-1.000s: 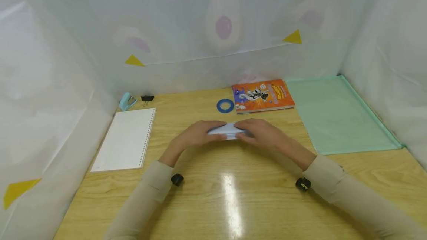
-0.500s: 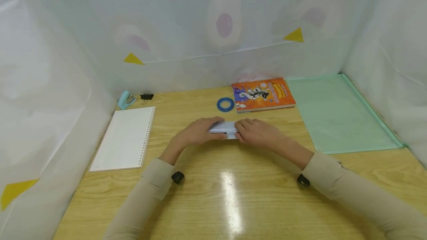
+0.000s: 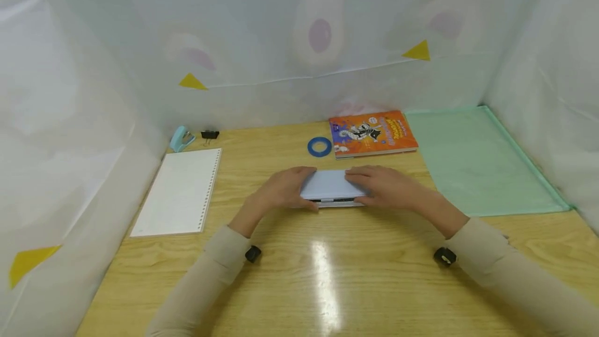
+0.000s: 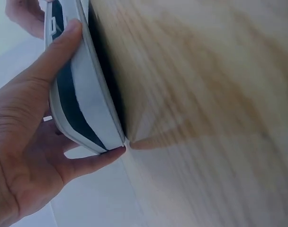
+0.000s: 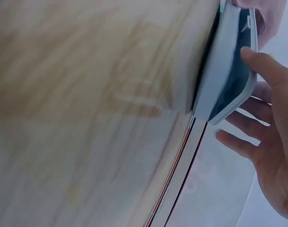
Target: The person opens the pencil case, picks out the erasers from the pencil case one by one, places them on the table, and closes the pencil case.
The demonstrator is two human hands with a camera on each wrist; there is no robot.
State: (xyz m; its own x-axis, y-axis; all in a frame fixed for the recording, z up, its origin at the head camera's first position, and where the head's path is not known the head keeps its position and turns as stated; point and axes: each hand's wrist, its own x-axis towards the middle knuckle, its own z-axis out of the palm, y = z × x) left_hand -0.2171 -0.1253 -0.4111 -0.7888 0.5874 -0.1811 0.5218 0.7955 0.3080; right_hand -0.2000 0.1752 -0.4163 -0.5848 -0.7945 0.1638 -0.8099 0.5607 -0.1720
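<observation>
A pale blue-white rounded case (image 3: pixel 332 184) sits low over the wooden table (image 3: pixel 281 285), with a dark gap along its front between the upper and lower parts. My left hand (image 3: pixel 285 189) grips its left end, the thumb at the front and the fingers round the back. On the other end, my right hand (image 3: pixel 390 187) holds it with fingers over the top and thumb at the front edge. Seen from the left wrist, the case (image 4: pixel 94 80) shows a dark band and a small light tab. In the right wrist view, the right thumb (image 5: pixel 262 64) touches the lid's rim.
Behind the hands lie a blue tape roll (image 3: pixel 310 146) and an orange book (image 3: pixel 374 134). A green translucent mat (image 3: pixel 491 170) covers the right side. On the left are a spiral-holed notepad (image 3: pixel 175 191), a light blue stapler (image 3: pixel 179 138) and a black binder clip (image 3: pixel 210 134). White sheeting (image 3: pixel 262 103) surrounds the table.
The case has come slightly nearer and to the right, showing more of its top and a wider dark front gap. The right hand regripped and moved right; the hands are farther apart.
</observation>
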